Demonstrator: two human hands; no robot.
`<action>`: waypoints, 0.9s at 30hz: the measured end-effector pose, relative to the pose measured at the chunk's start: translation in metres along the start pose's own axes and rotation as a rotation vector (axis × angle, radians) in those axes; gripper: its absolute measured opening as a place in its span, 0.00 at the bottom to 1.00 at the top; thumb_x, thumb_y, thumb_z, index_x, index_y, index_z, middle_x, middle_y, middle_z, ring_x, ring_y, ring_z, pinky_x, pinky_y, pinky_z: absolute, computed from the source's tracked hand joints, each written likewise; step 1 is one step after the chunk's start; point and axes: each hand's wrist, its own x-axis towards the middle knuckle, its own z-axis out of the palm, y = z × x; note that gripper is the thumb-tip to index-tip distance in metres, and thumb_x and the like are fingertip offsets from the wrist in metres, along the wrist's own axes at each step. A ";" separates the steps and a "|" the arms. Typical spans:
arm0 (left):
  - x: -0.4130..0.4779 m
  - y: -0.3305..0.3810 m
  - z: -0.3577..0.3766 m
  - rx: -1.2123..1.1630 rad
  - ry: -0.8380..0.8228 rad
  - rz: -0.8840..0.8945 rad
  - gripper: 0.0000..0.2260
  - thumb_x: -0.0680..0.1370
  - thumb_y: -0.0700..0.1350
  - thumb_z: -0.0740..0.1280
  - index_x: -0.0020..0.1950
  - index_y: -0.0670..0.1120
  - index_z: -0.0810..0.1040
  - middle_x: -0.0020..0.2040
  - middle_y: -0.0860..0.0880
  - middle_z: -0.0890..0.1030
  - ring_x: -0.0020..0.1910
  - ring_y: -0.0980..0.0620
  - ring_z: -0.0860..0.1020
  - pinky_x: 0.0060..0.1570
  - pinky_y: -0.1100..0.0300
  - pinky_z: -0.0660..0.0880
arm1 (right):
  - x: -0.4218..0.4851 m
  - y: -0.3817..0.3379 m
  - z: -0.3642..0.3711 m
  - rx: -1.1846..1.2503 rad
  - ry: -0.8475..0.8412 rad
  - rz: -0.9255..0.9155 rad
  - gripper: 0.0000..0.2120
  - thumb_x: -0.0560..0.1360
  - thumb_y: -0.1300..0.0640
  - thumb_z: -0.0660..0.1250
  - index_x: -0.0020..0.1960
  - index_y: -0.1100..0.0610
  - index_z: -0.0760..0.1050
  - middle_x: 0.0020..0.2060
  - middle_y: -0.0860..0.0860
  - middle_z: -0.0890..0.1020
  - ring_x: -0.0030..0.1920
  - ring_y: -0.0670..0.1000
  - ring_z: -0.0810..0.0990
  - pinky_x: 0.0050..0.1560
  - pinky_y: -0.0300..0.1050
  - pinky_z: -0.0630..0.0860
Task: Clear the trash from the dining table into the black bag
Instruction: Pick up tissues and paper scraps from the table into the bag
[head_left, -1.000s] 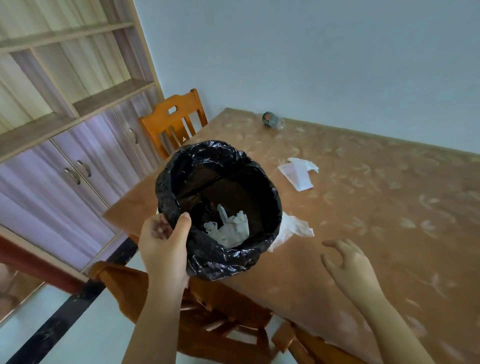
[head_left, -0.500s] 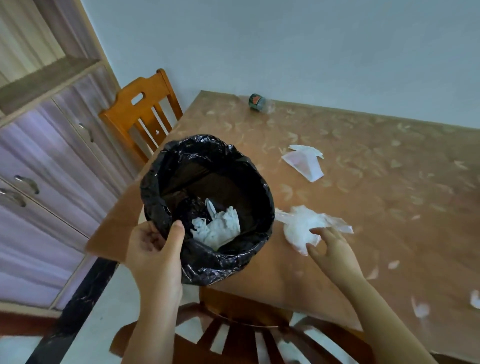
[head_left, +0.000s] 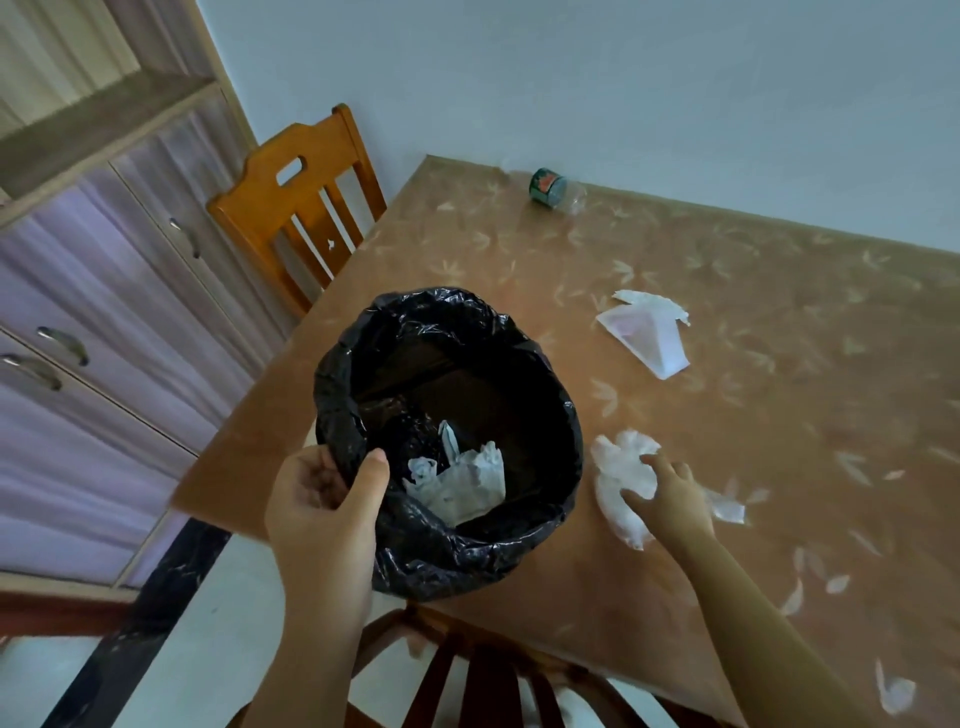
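Left hand (head_left: 324, 512) clamps the near rim of the black bag (head_left: 447, 551), thumb hooked inside the rim, other fingers round the outside, holding the bag mouth open over the near-left corner of the dining table (head_left: 779, 415). Bag looks to line a round bin, can't be sure. Crumpled white paper (head_left: 460, 480) sits at the bottom inside the bag. Right hand (head_left: 670, 499) is on a crumpled white tissue wad (head_left: 621, 475) just right of the bag, on the tabletop; fingers curled down over it, touching it, closing round it but not clearly gripping yet, so grip can't be told for certain. A thin white scrap (head_left: 727, 509) pokes out from behind that hand. Farther back on the table lies a flat folded white paper (head_left: 647, 335), well apart from the bag. Near the far edge by the wall a plastic bottle (head_left: 556, 189) with a green label lies on its side. Wooden chair (head_left: 296, 208) stands at the table's left end, another chair back (head_left: 483, 670) at the near edge below the bag. Cabinet (head_left: 104, 291) with handles on the left.
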 end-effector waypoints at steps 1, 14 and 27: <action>0.001 0.000 0.000 -0.009 0.003 -0.006 0.07 0.61 0.56 0.71 0.32 0.56 0.75 0.39 0.42 0.73 0.38 0.42 0.72 0.41 0.46 0.72 | 0.002 0.002 0.003 0.013 -0.008 0.010 0.25 0.70 0.55 0.68 0.65 0.56 0.65 0.61 0.60 0.69 0.55 0.61 0.74 0.52 0.54 0.74; -0.001 -0.010 0.005 -0.058 -0.028 0.021 0.09 0.68 0.44 0.72 0.32 0.55 0.75 0.32 0.49 0.72 0.34 0.47 0.71 0.35 0.54 0.70 | -0.024 0.022 0.003 0.341 0.172 0.061 0.03 0.69 0.62 0.66 0.43 0.60 0.75 0.36 0.55 0.79 0.38 0.56 0.77 0.37 0.45 0.68; -0.025 -0.011 0.012 -0.068 -0.224 0.026 0.14 0.71 0.40 0.70 0.32 0.51 0.69 0.28 0.56 0.69 0.28 0.57 0.67 0.31 0.63 0.66 | -0.103 -0.016 -0.104 0.664 0.598 -0.078 0.09 0.70 0.57 0.69 0.38 0.50 0.69 0.32 0.46 0.75 0.34 0.44 0.74 0.34 0.37 0.68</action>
